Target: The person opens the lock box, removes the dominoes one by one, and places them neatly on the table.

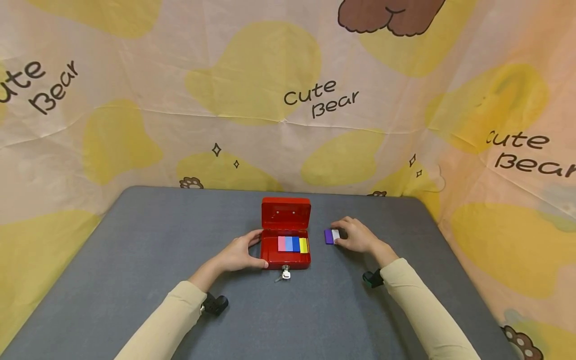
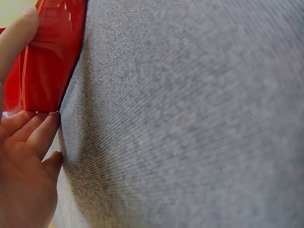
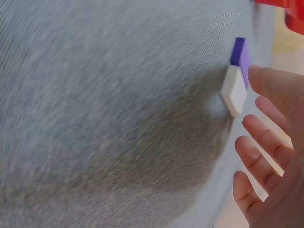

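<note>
A small red cash box [image 1: 272,255] stands on the table with its lid [image 1: 285,215] raised. Inside lie a pink block [image 1: 281,243], a light blue block [image 1: 289,244], a dark blue block [image 1: 296,244] and a yellow block [image 1: 303,245], side by side. My left hand [image 1: 238,254] holds the box's left end, thumb at the front corner and fingers farther back. To the right of the box, a purple block [image 1: 329,236] and a white block [image 3: 234,90] sit together on the table. My right hand [image 1: 356,236] is over the white block, its fingers spread and loosely bent.
A key [image 1: 285,274] hangs from the lock at the front of the box. Grey cloth covers the table [image 1: 135,280]. A patterned curtain [image 1: 252,75] rises behind it and at both sides. Each wrist wears a dark strapped device [image 1: 215,304].
</note>
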Action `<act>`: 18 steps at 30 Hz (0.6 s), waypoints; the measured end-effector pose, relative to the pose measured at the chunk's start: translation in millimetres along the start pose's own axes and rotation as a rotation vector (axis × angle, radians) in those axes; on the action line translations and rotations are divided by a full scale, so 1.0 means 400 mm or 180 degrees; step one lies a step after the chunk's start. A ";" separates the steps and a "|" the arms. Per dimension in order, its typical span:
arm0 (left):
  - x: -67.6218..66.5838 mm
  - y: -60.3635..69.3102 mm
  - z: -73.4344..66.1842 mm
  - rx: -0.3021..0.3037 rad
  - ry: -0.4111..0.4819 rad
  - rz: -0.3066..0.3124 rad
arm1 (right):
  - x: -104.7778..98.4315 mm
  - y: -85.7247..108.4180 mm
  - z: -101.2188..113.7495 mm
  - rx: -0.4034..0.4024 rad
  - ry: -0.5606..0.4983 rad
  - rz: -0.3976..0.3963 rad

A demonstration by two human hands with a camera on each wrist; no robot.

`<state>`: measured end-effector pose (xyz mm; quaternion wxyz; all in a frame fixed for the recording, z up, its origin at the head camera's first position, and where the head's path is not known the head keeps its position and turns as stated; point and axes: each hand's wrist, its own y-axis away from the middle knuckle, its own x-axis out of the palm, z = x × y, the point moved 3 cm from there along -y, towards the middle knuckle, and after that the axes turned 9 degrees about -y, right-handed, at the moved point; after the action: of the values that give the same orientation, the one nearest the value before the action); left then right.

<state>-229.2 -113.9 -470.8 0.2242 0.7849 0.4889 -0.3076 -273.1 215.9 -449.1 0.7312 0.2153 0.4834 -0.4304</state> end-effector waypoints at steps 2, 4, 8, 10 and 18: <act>0.000 -0.001 -0.001 -0.0004 -0.0018 0.0001 | -0.003 -0.002 0.003 -0.0016 -0.0056 -0.0035; -0.001 -0.001 -0.002 -0.0013 -0.0032 -0.0001 | -0.005 -0.004 0.007 -0.0036 -0.0091 -0.0077; -0.002 -0.001 -0.003 -0.0022 -0.0054 -0.0003 | -0.007 -0.006 0.016 -0.0033 -0.0156 -0.0123; -0.002 -0.001 -0.003 -0.0034 -0.0057 0.0001 | -0.008 -0.007 0.021 -0.0012 -0.0190 -0.0137; -0.001 0.000 -0.003 -0.0074 -0.0022 0.0031 | 0.000 -0.014 0.044 0.0004 -0.0318 -0.0149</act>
<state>-229.0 -113.4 -469.8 0.2365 0.7835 0.4879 -0.3036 -268.5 200.1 -441.0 0.7441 0.1826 0.4508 -0.4580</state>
